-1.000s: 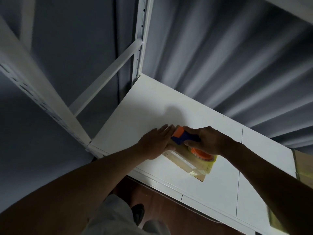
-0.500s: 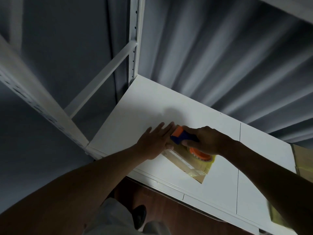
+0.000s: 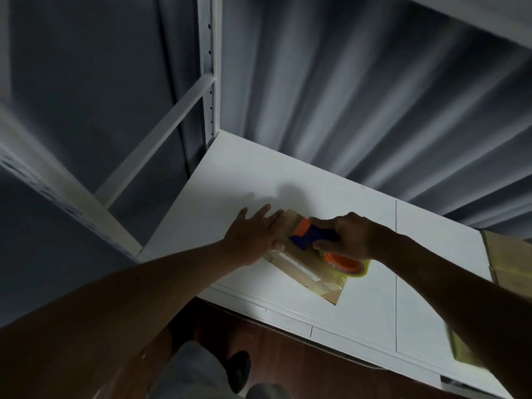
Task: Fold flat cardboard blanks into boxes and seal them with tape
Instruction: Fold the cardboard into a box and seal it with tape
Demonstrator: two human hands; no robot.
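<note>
a small cardboard box (image 3: pixel 299 269) lay flat on the white shelf (image 3: pixel 374 283), near the shelf's front edge and well in from its left end. the left hand (image 3: pixel 253 237) rested on the far left part of the box, fingers straight and slightly spread, the fingertips reaching past the box's far corner onto the shelf, the thumb lying along the box's near edge. the right hand (image 3: pixel 348 237) was curled around the blue handle of a tape gun (image 3: pixel 313 240), gripping it over the top of the box, just to the right of the left hand. the tape gun's orange front sat against the far end of the box, beside the left hand's fingers, and its orange hub with a roll of clear yellowish tape (image 3: pixel 349 264) hung over the box's right edge under the right wrist. glossy tape could be seen along the box's top and at its near corner, which pointed toward the shelf's front edge. whether the tape gun's blade touched the cardboard could not be told. at the right end of the shelf lay more cardboard (image 3: pixel 509 260), partly cut off by the picture's edge and well apart from the box. a white metal upright (image 3: pixel 208 67) stood at the shelf's back left corner, and a grey pleated curtain (image 3: pixel 359 96) hung behind the shelf. below the shelf's front edge were a brown wooden floor (image 3: pixel 288 355), grey trousers (image 3: pixel 190 370) and a black shoe (image 3: pixel 239 370).
</note>
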